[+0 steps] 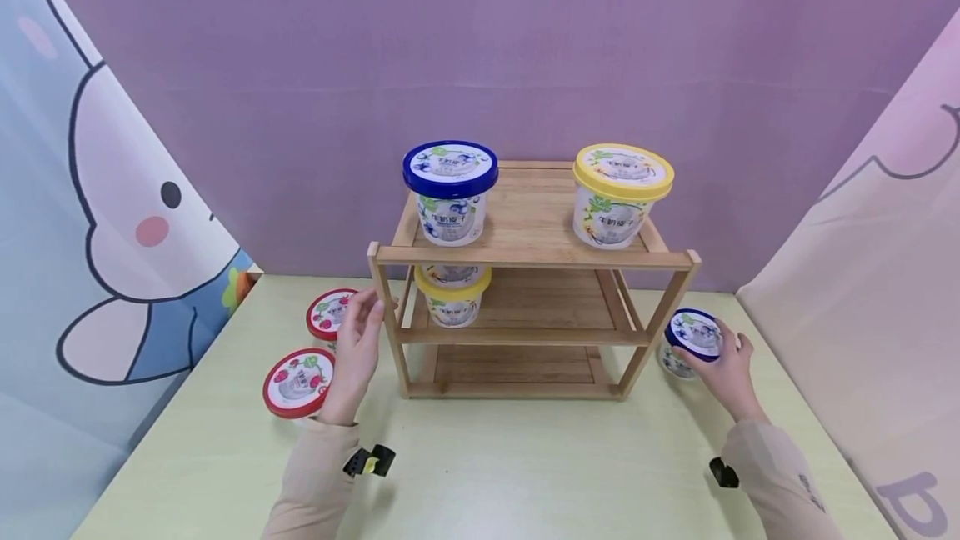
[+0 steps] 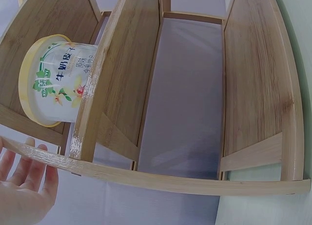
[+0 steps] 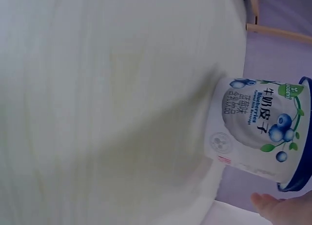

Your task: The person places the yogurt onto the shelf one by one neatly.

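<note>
In the head view, my right hand [image 1: 726, 369] grips a white tub with a blue lid [image 1: 693, 336] by its lid, right of the wooden rack. Blueberries are printed on this tub [image 3: 253, 127] in the right wrist view, where only a little of the hand [image 3: 287, 208] shows. My left hand [image 1: 357, 357] is at the rack's front left post [image 1: 392, 332], its fairly straight fingers against the post. In the left wrist view those fingers [image 2: 34, 174] reach the wooden bar, near a yellow-rimmed tub [image 2: 56, 84] inside the rack.
Atop the rack [image 1: 525, 255] stand a blue-lidded tub [image 1: 452, 190] and a yellow-lidded tub [image 1: 621, 194]. Another yellow-lidded tub [image 1: 453, 298] is on the middle shelf. Two red-lidded tubs, one nearer [image 1: 298, 382] and one farther [image 1: 330, 312], stand left of the rack. Printed curtains flank the table.
</note>
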Demonstrator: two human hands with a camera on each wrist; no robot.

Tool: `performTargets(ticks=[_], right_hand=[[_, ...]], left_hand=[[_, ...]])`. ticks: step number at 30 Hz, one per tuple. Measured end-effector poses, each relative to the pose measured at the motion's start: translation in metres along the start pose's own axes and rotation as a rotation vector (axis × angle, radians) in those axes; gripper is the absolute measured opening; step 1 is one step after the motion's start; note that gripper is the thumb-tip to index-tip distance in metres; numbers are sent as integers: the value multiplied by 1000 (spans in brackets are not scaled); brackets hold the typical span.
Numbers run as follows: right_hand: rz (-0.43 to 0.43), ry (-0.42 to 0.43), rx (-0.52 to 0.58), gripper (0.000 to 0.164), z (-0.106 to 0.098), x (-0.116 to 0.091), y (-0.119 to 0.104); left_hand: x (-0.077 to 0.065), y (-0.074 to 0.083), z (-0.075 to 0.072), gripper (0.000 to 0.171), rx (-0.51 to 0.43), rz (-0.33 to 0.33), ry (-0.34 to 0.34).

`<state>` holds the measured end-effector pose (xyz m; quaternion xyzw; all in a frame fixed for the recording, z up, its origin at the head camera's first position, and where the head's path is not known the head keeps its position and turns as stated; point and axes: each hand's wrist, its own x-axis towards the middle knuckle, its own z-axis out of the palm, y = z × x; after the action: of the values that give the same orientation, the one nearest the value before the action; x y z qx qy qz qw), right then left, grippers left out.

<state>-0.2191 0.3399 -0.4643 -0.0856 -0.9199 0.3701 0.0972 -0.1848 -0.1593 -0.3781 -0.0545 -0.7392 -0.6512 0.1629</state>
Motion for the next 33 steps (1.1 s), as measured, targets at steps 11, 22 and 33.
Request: performTargets(ticks=[11,22,33], right_hand=[[17,28,160,97,7,1,9],[30,16,267,95,12,1,11],[72,69,357,91,15,-2,8]], left_hand=[[0,0,0,39,-5,12,-2],[0,0,0,38,-14,13,-3],[0,0,0,40,-10,13,-6]])
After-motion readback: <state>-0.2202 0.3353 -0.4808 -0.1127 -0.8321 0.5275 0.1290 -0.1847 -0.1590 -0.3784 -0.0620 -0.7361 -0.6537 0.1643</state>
